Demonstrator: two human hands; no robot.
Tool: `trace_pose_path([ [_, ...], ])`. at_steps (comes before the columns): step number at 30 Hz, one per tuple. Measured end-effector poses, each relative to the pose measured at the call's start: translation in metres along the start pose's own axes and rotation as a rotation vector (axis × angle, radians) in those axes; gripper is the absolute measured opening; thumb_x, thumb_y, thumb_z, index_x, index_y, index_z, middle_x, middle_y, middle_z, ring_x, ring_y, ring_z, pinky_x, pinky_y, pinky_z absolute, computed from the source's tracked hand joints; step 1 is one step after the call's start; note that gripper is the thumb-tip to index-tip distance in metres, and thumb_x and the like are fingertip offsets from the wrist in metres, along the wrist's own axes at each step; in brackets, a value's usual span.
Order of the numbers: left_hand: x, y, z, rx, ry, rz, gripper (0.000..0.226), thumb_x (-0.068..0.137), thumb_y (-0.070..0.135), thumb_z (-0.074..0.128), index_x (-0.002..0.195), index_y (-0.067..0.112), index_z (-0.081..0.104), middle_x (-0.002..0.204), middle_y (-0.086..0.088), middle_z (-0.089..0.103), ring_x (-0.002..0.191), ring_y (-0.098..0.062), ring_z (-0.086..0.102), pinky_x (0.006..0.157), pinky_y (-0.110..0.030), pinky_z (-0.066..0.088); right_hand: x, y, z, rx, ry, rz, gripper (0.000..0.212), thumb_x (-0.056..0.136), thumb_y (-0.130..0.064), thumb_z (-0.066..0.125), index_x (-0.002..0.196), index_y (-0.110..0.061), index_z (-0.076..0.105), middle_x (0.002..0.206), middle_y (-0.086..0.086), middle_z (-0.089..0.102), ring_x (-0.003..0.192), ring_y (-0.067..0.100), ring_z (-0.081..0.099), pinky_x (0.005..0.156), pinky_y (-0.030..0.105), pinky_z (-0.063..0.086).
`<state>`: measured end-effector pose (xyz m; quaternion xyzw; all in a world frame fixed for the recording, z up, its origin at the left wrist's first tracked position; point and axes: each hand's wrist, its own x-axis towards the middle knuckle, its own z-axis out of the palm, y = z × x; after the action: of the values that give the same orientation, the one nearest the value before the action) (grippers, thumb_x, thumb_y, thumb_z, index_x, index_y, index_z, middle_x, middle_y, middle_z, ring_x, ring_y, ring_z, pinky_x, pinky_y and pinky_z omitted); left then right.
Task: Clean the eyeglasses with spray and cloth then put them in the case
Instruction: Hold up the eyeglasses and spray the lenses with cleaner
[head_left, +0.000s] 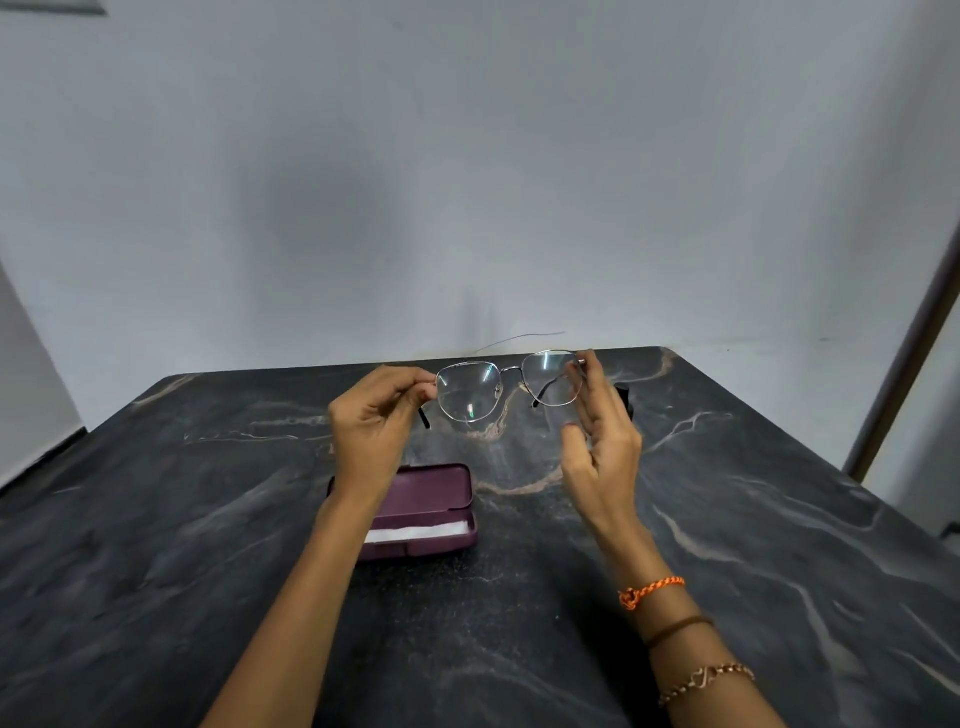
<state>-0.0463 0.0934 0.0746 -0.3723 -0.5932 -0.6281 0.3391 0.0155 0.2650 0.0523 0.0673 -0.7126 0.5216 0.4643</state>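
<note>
Now both hands, left hand (371, 415) and right hand (597, 441), pinch the eyeglasses (511, 383) by the thin side corners (light, easy to break, keep fingers off the glass).

Dark marble table (208, 519), grey wall (467, 156)

Eyeglasses (509, 384) between both hands (aloft)

We are holding the eyeglasses (511, 382) above the table (753, 519) between both hands, behind the open case (423, 512), which is perhaps holding a cloth (415, 532).
</note>
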Motion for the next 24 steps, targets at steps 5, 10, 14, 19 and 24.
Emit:
trace_pose_path([
  [5, 0.011, 0.002, -0.010, 0.252, -0.078, 0.198, 0.030, 0.081, 0.019, 0.063, 0.095, -0.008, 0.063, 0.083, 0.002, 0.067, 0.080, 0.008, 0.061, 0.072, -0.011, 0.053, 0.016, -0.005, -0.005, 0.101, -0.103, 0.106, 0.071, 0.068, 0.002, 0.033, 0.136, -0.019, 0.026, 0.129, -0.019, 0.040, 0.122, 0.003, 0.045, 0.103, 0.015, 0.037],
  [10, 0.021, 0.008, -0.008, 0.440, -0.087, 0.340, 0.011, 0.074, 0.000, 0.066, 0.076, -0.011, 0.069, 0.074, -0.014, 0.069, 0.071, -0.011, 0.063, 0.071, -0.011, 0.052, 0.046, -0.008, -0.015, 0.110, -0.165, 0.124, 0.063, 0.075, 0.018, 0.035, 0.134, -0.003, 0.040, 0.128, -0.007, 0.046, 0.117, 0.008, 0.052, 0.091, 0.006, 0.042],
  [14, 0.026, 0.006, 0.003, 0.472, -0.030, 0.382, 0.012, 0.075, 0.001, 0.065, 0.074, -0.011, 0.069, 0.079, -0.010, 0.066, 0.072, -0.014, 0.062, 0.072, -0.009, 0.050, 0.059, -0.006, -0.021, 0.029, -0.134, 0.073, 0.057, 0.076, 0.015, 0.038, 0.130, -0.002, 0.046, 0.125, -0.002, 0.052, 0.112, 0.008, 0.055, 0.088, 0.005, 0.043],
  [19, 0.025, -0.006, 0.026, 0.459, -0.015, 0.329, 0.009, 0.068, -0.007, 0.071, 0.076, -0.012, 0.069, 0.080, -0.009, 0.064, 0.074, -0.011, 0.062, 0.073, -0.007, 0.050, 0.045, 0.016, -0.034, -0.302, 0.232, -0.112, 0.041, 0.076, -0.003, 0.046, 0.114, -0.001, 0.060, 0.113, 0.015, 0.063, 0.103, 0.018, 0.058, 0.089, 0.027, 0.047],
  [24, 0.023, -0.020, 0.041, 0.467, 0.024, 0.276, 0.009, 0.067, -0.012, 0.069, 0.076, -0.012, 0.069, 0.074, -0.014, 0.068, 0.073, -0.012, 0.062, 0.071, -0.006, 0.051, 0.022, 0.038, -0.038, -0.494, 0.149, -0.058, 0.049, 0.077, -0.034, 0.049, 0.117, -0.008, 0.058, 0.112, 0.019, 0.053, 0.095, 0.022, 0.053, 0.075, 0.039, 0.049],
])
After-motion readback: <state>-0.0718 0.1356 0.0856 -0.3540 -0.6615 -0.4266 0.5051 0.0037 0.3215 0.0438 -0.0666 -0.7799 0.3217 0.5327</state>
